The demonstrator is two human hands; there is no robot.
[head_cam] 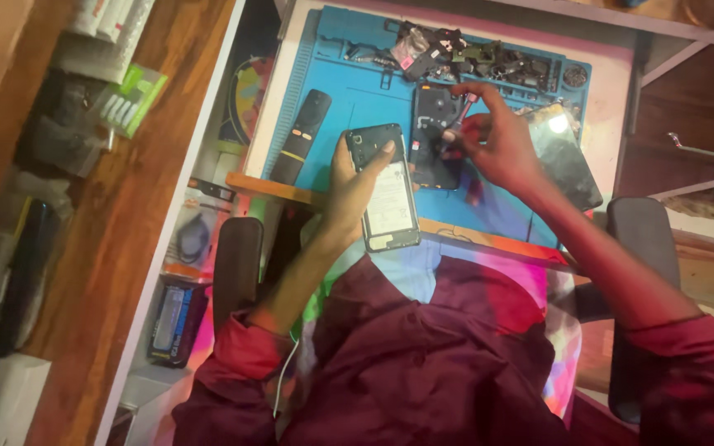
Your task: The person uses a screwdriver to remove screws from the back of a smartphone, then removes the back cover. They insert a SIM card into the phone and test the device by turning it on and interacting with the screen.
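Note:
My left hand (350, 192) holds an opened phone (388, 190) with its back cover off, the white battery facing up, above the near edge of the blue work mat (332, 66). My right hand (496, 140) hovers over a dark phone back part (431, 116) lying on the mat, its fingers pinched around a small thin tool or part whose kind I cannot tell. The two hands are close together, the right one just beyond and to the right of the held phone.
A black remote control (301, 136) lies on the mat's left side. A pile of small dark parts (473, 58) sits at the mat's far edge. A dark phone screen (566, 153) lies right of my right hand. Chair armrests (237, 264) flank my lap. Boxes and clutter fill the floor at left.

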